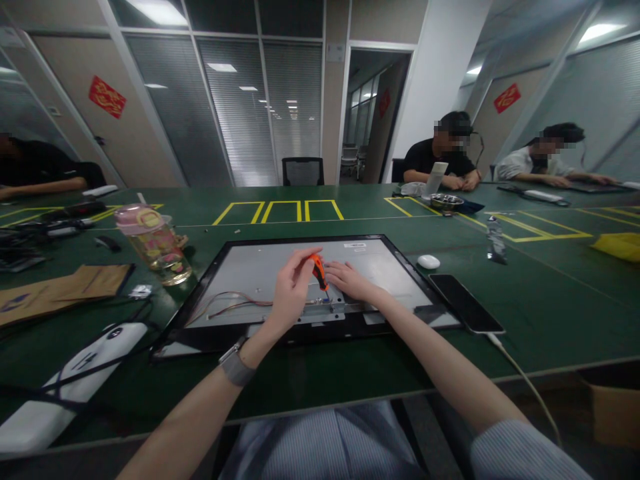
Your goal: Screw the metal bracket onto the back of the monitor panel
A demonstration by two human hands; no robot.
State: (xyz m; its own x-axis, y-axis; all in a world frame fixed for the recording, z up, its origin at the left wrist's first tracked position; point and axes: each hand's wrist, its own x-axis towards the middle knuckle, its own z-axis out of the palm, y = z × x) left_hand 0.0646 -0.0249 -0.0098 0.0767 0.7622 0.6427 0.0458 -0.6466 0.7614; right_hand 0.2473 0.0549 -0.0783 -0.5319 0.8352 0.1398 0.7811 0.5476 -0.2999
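A screwdriver [319, 272] with an orange and black handle stands slightly tilted, its tip down at a metal bracket [338, 305] on a display panel. My left hand [294, 283] has thumb and fingers closed on the top of the handle. Just right of the screwdriver, my right hand [351, 280] lies with outstretched fingers on the panel, close to the shaft. The black-framed, grey-backed display panel [250, 267] lies flat on the table. Thin wires [235, 297] run across its left part to the bracket. The screw under the tip is too small to see.
A green table [360, 373] carries a pink-lidded bottle [153, 243], a white power strip [75, 380] and brown paper packaging [65, 290] on the left. On the right are a white case [429, 262] and a plugged-in phone [466, 303]. Several people sit across the table.
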